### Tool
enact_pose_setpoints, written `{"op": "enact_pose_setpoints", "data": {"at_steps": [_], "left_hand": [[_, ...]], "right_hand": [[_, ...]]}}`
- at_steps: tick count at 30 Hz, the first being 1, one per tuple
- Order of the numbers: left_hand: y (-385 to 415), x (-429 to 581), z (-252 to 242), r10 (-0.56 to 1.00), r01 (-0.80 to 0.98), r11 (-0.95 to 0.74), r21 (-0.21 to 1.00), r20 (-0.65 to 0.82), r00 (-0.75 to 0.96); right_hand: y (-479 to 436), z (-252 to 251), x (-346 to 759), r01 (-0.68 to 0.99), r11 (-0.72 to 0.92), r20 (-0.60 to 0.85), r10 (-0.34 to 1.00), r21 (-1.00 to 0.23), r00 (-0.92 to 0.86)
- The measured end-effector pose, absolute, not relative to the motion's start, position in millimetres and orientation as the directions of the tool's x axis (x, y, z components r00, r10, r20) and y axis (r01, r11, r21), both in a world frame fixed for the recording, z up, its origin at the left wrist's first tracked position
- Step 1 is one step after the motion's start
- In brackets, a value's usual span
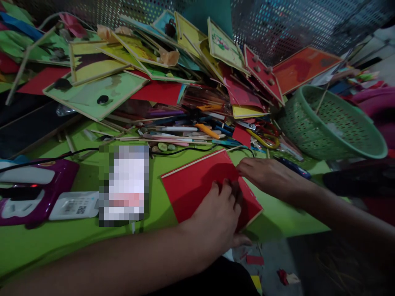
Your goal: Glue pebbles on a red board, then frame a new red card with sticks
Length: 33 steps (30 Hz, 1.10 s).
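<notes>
A red card point(197, 176) lies on the green table, with a pale thin stick along its far edge and another along its lower right edge. My left hand point(217, 213) rests on the card with its fingers spread, the thumb reaching past the near edge. At the card's right edge is my right hand point(262, 172), its fingers pressed together against the edge. Whether a small piece sits between those fingertips is hidden.
Left of the card are a blurred-out phone point(126, 185), a white packet point(74, 204) and a purple power strip point(61, 181). Behind lie pens, scissors and stick-framed cards point(101, 92) in a pile. A green basket point(333, 123) stands at the right.
</notes>
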<state>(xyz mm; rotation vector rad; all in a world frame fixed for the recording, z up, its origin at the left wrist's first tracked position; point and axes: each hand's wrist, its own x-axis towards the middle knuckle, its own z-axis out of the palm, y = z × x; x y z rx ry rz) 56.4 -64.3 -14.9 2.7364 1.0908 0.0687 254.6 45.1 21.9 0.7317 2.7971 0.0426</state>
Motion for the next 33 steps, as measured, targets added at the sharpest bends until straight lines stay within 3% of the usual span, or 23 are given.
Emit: {"op": "enact_pose_setpoints", "data": {"at_steps": [8, 15, 19, 24, 26, 28, 33], "left_hand": [[-65.4, 55.9, -16.3, 0.690, 0.679, -0.709, 0.191, -0.016, 0.724], [-63.8, 56.3, -16.3, 0.681, 0.675, -0.714, 0.186, -0.044, 0.731], [-64.0, 56.2, -15.4, 0.682, 0.674, -0.714, 0.187, -0.027, 0.730], [-64.9, 56.8, -16.7, 0.686, 0.678, -0.713, 0.178, -0.024, 0.727], [-65.0, 56.9, -17.6, 0.683, 0.676, -0.714, 0.184, -0.032, 0.730], [-64.9, 56.7, -18.4, 0.683, 0.675, -0.712, 0.192, -0.037, 0.730], [-64.2, 56.1, -19.7, 0.683, 0.673, -0.711, 0.206, -0.024, 0.730]], "right_hand": [[51.6, 20.7, 260.0, 0.594, 0.797, -0.228, 0.561, -0.112, -0.796], [47.0, 17.2, 253.7, 0.607, 0.794, -0.218, 0.597, 0.024, -0.772], [44.9, 11.6, 256.5, 0.619, 0.784, -0.190, 0.613, 0.034, -0.767], [50.1, 11.9, 264.4, 0.645, 0.746, -0.157, 0.626, -0.164, -0.764], [50.9, 13.4, 265.3, 0.634, 0.752, -0.163, 0.613, -0.180, -0.773], [48.9, 13.9, 264.2, 0.618, 0.779, -0.179, 0.597, -0.104, -0.782], [37.1, 6.2, 261.3, 0.512, 0.830, -0.174, 0.550, 0.220, -0.817]]}}
